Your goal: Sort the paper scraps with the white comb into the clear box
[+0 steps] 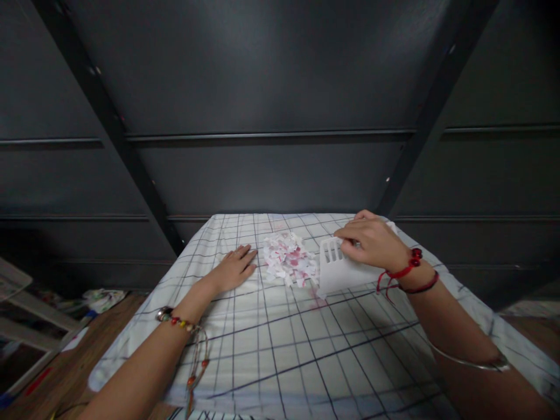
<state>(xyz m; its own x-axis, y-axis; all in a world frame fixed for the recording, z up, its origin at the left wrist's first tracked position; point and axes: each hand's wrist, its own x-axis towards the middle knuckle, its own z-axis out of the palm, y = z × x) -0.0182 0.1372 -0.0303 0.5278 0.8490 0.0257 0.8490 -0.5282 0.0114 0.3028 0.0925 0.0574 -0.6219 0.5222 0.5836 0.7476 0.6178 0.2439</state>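
Note:
A heap of torn paper scraps (pixel 289 259), white with pink-red patches, lies on the checked cloth. My left hand (pixel 234 268) rests flat on the cloth just left of the heap, its fingers stretched out and holding nothing. On the other side, my right hand (pixel 371 239) is closed on the upper edge of a flat white slotted piece (pixel 345 277). This piece leans on the cloth with its left edge beside the scraps; several slots show near its upper left corner. My fingers and wrist hide part of it, and its exact kind is unclear.
White cloth (pixel 271 350) with dark grid lines covers the table. Behind it rises a dark panelled wall (pixel 271 175). A pale frame (pixel 35 326) stands at the left above the wooden floor (pixel 100 332), near a crumpled cloth (pixel 104 298).

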